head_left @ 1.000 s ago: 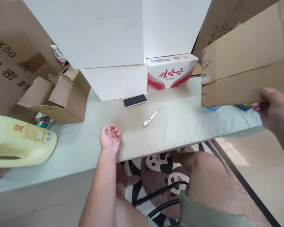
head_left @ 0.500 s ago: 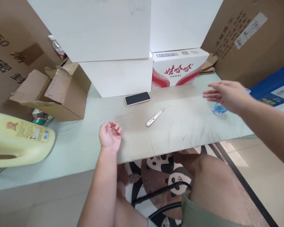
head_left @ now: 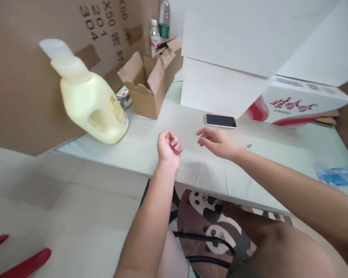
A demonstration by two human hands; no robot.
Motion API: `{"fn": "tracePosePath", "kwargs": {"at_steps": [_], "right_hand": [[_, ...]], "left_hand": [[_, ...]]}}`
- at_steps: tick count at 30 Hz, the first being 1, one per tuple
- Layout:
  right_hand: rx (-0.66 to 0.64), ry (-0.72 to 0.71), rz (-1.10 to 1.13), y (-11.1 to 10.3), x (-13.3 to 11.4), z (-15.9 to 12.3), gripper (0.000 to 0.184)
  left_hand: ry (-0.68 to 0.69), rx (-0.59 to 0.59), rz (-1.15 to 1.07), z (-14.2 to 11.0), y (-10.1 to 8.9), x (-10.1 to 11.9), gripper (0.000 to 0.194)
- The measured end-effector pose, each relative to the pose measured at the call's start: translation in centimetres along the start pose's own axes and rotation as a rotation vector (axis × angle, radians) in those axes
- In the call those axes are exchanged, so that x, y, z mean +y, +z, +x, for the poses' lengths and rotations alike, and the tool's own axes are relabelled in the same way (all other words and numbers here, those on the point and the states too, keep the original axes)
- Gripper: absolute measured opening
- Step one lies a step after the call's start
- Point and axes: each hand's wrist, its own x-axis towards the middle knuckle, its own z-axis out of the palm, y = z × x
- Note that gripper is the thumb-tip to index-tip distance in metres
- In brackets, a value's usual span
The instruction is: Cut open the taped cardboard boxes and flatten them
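Observation:
My left hand (head_left: pixel 168 148) rests on the pale green table (head_left: pixel 150 154) near its front edge, fingers loosely curled with nothing in them. Just to its right, my right hand (head_left: pixel 216 141) hovers over the table with fingers slightly spread, holding nothing. A black phone (head_left: pixel 220 120) lies flat just beyond the right hand. Only the tip of a white utility knife (head_left: pixel 247 146) shows behind my right wrist. A pale yellow detergent jug (head_left: pixel 89 100) lies tilted on the table's left end.
An open small cardboard box (head_left: pixel 149 83) stands behind the jug, with two bottles (head_left: pixel 154 35) beyond it. Large white boxes (head_left: pixel 226 58) and a red-and-white carton (head_left: pixel 295 105) line the back. A blue packet (head_left: pixel 335 176) lies at right. Big cardboard sheet at left; red objects on the floor.
The view has swung left. My right hand let go of the large cardboard box a second ago and has come left across the table to beside my left hand, which stayed put.

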Motion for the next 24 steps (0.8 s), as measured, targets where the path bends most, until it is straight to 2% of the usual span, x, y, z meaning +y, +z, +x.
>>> {"fn": "tracePosePath", "kwargs": {"at_steps": [3, 6, 9, 13, 16, 18, 21, 24], "right_hand": [[-0.075, -0.153, -0.155, 3.1, -3.9, 3.0, 0.023], [-0.115, -0.210, -0.193, 5.9, -7.4, 6.2, 0.023], [-0.092, -0.230, -0.164, 8.4, -10.1, 9.8, 0.019], [0.003, -0.275, -0.072, 10.8, -12.6, 13.5, 0.021], [0.064, -0.325, 0.061, 11.3, -13.3, 15.0, 0.048], [0.081, -0.321, 0.181, 11.0, -13.2, 15.8, 0.055], [0.143, -0.236, 0.259, 10.3, -12.5, 16.8, 0.050], [0.217, -0.119, 0.173, 9.4, -11.7, 17.5, 0.031]], "left_hand": [[0.010, -0.014, -0.067, -0.2, -0.9, 1.5, 0.031], [0.065, 0.022, -0.147, -0.2, -2.0, 2.8, 0.031], [0.101, 0.060, -0.219, -0.1, -2.9, 3.8, 0.030], [0.065, 0.054, -0.256, 0.0, -3.8, 4.7, 0.028], [0.060, 0.049, -0.267, -0.1, -4.1, 5.2, 0.028], [0.063, 0.051, -0.275, -0.3, -4.3, 5.5, 0.027], [0.056, 0.043, -0.291, -0.5, -4.3, 5.7, 0.028], [0.044, 0.032, -0.302, -0.7, -4.2, 5.8, 0.029]]}}
